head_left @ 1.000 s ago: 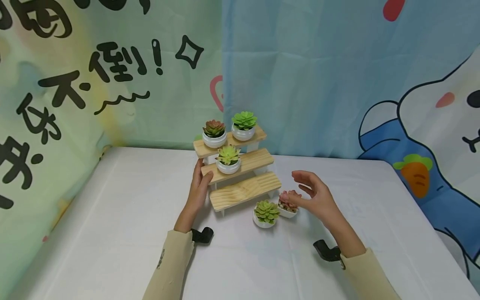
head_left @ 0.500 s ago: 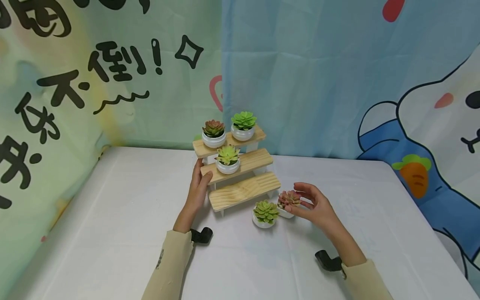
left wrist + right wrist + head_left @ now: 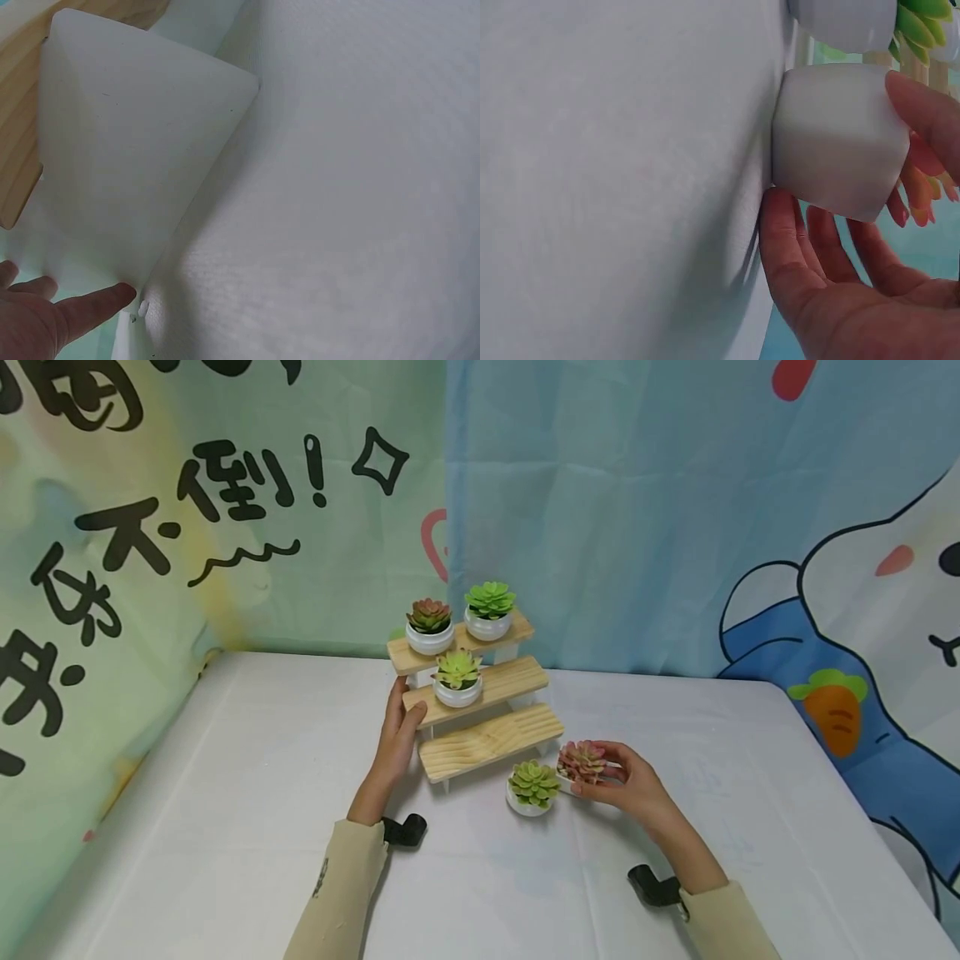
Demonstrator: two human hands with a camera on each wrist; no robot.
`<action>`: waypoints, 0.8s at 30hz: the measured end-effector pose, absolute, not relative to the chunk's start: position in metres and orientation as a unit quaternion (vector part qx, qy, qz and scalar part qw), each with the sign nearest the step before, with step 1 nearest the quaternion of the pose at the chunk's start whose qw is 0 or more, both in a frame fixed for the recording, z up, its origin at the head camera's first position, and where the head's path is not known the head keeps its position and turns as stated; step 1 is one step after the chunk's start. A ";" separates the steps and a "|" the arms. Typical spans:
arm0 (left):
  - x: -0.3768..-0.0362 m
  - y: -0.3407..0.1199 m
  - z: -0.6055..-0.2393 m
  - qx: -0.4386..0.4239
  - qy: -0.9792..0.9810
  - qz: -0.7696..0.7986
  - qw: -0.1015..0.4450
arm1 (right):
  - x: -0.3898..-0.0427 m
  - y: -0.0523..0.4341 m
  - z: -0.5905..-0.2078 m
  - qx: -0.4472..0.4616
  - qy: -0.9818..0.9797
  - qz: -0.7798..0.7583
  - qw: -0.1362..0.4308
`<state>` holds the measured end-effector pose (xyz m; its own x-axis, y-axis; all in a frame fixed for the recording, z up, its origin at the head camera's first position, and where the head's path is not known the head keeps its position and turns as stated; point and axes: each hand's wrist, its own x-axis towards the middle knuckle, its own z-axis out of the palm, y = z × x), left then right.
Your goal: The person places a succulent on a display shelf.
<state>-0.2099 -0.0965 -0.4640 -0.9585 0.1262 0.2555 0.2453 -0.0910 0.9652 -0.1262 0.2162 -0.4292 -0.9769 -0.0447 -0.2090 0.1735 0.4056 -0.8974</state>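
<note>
The wooden stand (image 3: 474, 693) with three stepped shelves is sitting on the white table (image 3: 225, 827) in front of a cartoon curtain. The left hand (image 3: 395, 735) is resting against the stand's left end, thumb laid on the edge of the middle shelf and the fingers mostly straight behind it, bracing it without closing round anything; the left wrist view is showing only fingertips (image 3: 90, 307) by the stand's white side panel (image 3: 135, 157).

The right hand (image 3: 626, 777) is working just right of the stand's bottom shelf, where the pink plant (image 3: 579, 764) in its white pot is standing on the table. The fingers (image 3: 922, 105) and thumb are curling round the pot (image 3: 836, 139) from both sides, pinching it. The pot appears to be touching the table at this moment, so this looks like the grasping step, with lifting not yet begun.

A green plant (image 3: 533, 787) is sitting just left of the pink one, in front of the stand. On the stand, two plants are occupying the top shelf and one the left half of the middle shelf.

Judging from the layout, the next move calls for a straight lift clear of the green neighbour, then a carry up to a free spot, such as the right half of the middle shelf or the bare bottom shelf
</note>
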 end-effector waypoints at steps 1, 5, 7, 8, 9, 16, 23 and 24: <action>-0.210 -0.096 -0.464 -0.137 -0.673 -0.726 0.041 | -0.127 0.216 -0.430 0.042 0.834 -0.541 0.102; -0.210 -0.097 -0.464 -0.137 -0.675 -0.724 0.041 | -0.128 0.217 -0.432 0.046 0.838 -0.534 0.103; -0.210 -0.097 -0.464 -0.138 -0.675 -0.723 0.042 | -0.128 0.217 -0.432 0.043 0.839 -0.533 0.101; -0.210 -0.097 -0.464 -0.138 -0.676 -0.723 0.043 | -0.128 0.218 -0.433 0.041 0.839 -0.534 0.099; -0.210 -0.097 -0.464 -0.138 -0.677 -0.722 0.043 | -0.129 0.218 -0.433 0.039 0.839 -0.534 0.098; -0.210 -0.097 -0.463 -0.132 -0.678 -0.723 0.040 | -0.129 0.217 -0.434 0.041 0.846 -0.524 0.092; -0.211 -0.096 -0.463 -0.131 -0.678 -0.722 0.039 | -0.129 0.219 -0.435 0.041 0.847 -0.523 0.091; -0.211 -0.097 -0.464 -0.133 -0.677 -0.722 0.040 | -0.129 0.219 -0.435 0.041 0.846 -0.523 0.091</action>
